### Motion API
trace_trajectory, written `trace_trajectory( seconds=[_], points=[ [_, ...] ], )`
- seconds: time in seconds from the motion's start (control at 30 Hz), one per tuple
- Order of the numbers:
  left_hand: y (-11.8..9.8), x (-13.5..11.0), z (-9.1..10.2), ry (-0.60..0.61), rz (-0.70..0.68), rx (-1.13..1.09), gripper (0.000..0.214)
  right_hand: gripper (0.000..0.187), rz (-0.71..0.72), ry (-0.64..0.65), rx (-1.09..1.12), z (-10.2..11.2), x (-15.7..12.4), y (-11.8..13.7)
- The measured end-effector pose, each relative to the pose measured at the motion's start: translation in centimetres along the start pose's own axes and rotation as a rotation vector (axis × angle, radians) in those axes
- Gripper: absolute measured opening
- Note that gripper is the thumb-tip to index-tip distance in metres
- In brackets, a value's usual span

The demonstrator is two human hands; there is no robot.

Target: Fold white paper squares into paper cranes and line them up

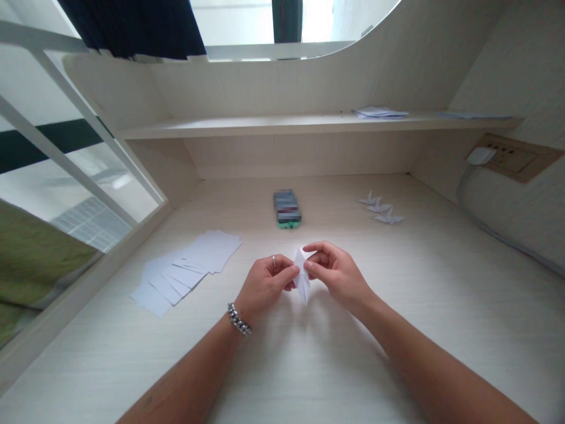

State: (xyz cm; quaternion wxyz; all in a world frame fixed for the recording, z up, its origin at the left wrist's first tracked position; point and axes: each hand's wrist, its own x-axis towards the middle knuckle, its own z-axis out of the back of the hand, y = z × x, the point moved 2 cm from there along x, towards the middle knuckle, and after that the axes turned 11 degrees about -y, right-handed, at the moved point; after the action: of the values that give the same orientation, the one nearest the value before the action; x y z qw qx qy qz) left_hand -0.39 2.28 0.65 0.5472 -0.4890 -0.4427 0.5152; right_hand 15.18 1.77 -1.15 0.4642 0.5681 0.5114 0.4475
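Between my two hands, above the desk, is a folded white paper point(302, 284), narrow and diamond-shaped with pointed ends. My left hand point(270, 281) pinches its left edge between thumb and fingers; it wears a ring, and a chain bracelet point(239, 320) circles the wrist. The right hand point(334, 272) grips the paper's right edge, thumb in front and forefinger curled near the upper tip. Several loose white paper sheets point(194, 268) lie fanned out left of my hands. Farther back on the right sit several small folded paper cranes point(380, 207).
A pixelated dark object with a green end point(288, 209) lies beyond my hands. Folded papers point(381, 112) rest on the shelf point(265, 126) at the back. On the right wall, a plug point(481, 155) sits in the socket panel, its grey cable point(498, 235) running down along the desk's side.
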Motion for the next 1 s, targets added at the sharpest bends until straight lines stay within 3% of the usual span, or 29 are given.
trace_trajectory(
  seconds=[0.3, 0.4, 0.47, 0.57, 0.67, 0.8, 0.87, 1.0],
  points=[
    [0.2, 0.2, 0.6, -0.089, -0.031, -0.046, 0.021, 0.038, -0.120, 0.042, 0.080, -0.2, 0.1, -0.1],
    [0.2, 0.2, 1.2, -0.139, -0.130, -0.115, 0.020, 0.042, -0.226, 0.038, 0.163, 0.0, 0.0, 0.3],
    [0.1, 0.1, 1.2, -0.083, -0.228, -0.119, 0.030, 0.045, -0.291, 0.092, 0.214, 0.0, -0.2, 0.7],
    [0.0, -0.1, 1.0, 0.048, -0.300, -0.116, 0.020, 0.051, -0.349, 0.190, 0.274, -0.1, -0.7, 1.0],
    [0.0, -0.2, 0.9, 0.042, -0.317, -0.066, 0.009, 0.049, -0.355, 0.229, 0.230, 0.1, -0.6, 0.9],
    [0.1, 0.1, 0.9, -0.002, -0.221, 0.006, 0.013, 0.032, -0.253, 0.095, 0.017, 1.3, 0.5, 0.6],
    [0.3, 0.3, 0.8, -0.003, -0.141, 0.029, 0.015, 0.034, -0.153, 0.022, -0.053, 1.8, 0.9, 0.8],
    [0.4, 0.3, 0.7, 0.011, -0.090, 0.039, 0.016, 0.021, 0.127, 0.146, -0.297, 1.4, 0.4, 1.1]
  ],
)
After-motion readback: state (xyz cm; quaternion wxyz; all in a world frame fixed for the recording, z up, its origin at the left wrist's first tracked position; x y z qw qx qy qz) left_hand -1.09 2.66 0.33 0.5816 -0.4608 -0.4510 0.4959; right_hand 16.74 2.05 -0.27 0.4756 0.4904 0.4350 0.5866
